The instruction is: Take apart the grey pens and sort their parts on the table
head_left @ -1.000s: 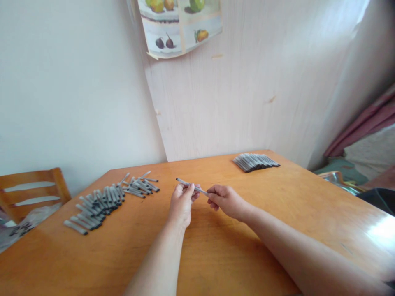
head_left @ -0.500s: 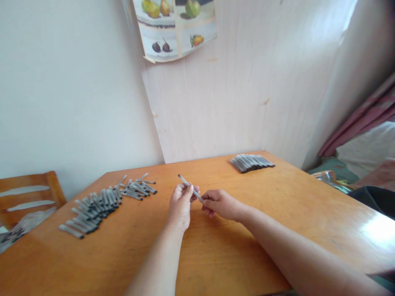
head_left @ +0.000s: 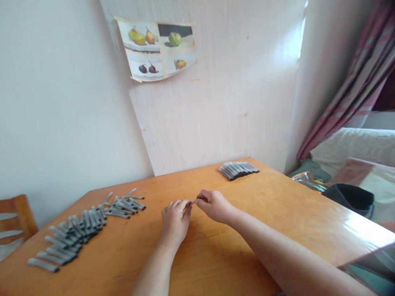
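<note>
Over the middle of the table, my left hand point(head_left: 176, 220) is closed around a slim pen point(head_left: 193, 202), most of which its fingers hide. Thumb and fingers of my right hand point(head_left: 214, 205) pinch the pen's other end, so only a short piece shows between the two hands. Off to the left lies a loose, fanned-out pile of clear pens point(head_left: 69, 236) with black ends. Just beyond it is a smaller, criss-crossed heap of the same pens point(head_left: 121, 207). A neat row of pens point(head_left: 239, 169), black ends toward me, rests near the table's far right edge.
The wooden table point(head_left: 148, 255) meets a pale wall panel point(head_left: 216, 119) carrying a fruit picture sheet point(head_left: 179, 51). A wooden chair point(head_left: 26, 213) stands at left. Past the right edge are a black open container point(head_left: 348, 199), bedding and a pink curtain point(head_left: 333, 111).
My view has tilted up and turned right. The pen, which stuck out diagonally past my left hand, is now mostly covered by my fingers. Both hands still hold it.
</note>
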Action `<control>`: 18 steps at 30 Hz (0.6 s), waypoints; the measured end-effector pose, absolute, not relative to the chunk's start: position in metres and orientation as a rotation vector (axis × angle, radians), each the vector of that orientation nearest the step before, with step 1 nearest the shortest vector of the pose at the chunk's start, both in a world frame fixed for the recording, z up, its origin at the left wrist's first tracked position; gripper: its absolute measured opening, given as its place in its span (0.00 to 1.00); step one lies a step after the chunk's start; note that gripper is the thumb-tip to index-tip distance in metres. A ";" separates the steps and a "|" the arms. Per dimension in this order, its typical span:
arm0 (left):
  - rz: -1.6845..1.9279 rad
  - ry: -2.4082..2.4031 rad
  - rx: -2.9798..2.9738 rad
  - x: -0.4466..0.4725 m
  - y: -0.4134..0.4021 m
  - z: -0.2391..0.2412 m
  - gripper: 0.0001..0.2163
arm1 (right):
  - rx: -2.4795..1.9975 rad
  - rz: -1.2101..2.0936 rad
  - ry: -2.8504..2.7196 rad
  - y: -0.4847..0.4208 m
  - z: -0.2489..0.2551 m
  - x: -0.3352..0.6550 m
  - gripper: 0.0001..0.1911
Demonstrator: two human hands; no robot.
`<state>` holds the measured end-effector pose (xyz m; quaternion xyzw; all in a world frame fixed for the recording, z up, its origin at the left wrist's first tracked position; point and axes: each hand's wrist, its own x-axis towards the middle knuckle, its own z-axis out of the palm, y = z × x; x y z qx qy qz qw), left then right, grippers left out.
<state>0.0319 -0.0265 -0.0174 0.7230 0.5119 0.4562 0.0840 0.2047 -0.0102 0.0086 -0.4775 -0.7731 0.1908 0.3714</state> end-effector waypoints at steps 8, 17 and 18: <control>1.163 1.674 2.426 0.039 -0.040 -0.015 0.10 | -1.387 0.490 -2.199 -0.007 0.015 0.212 0.09; 1.207 1.746 2.458 0.037 -0.039 -0.019 0.19 | -1.502 0.622 -2.193 0.006 0.012 0.229 0.10; 1.208 1.772 2.448 0.036 -0.037 -0.020 0.19 | -1.518 0.531 -2.151 0.010 0.014 0.237 0.10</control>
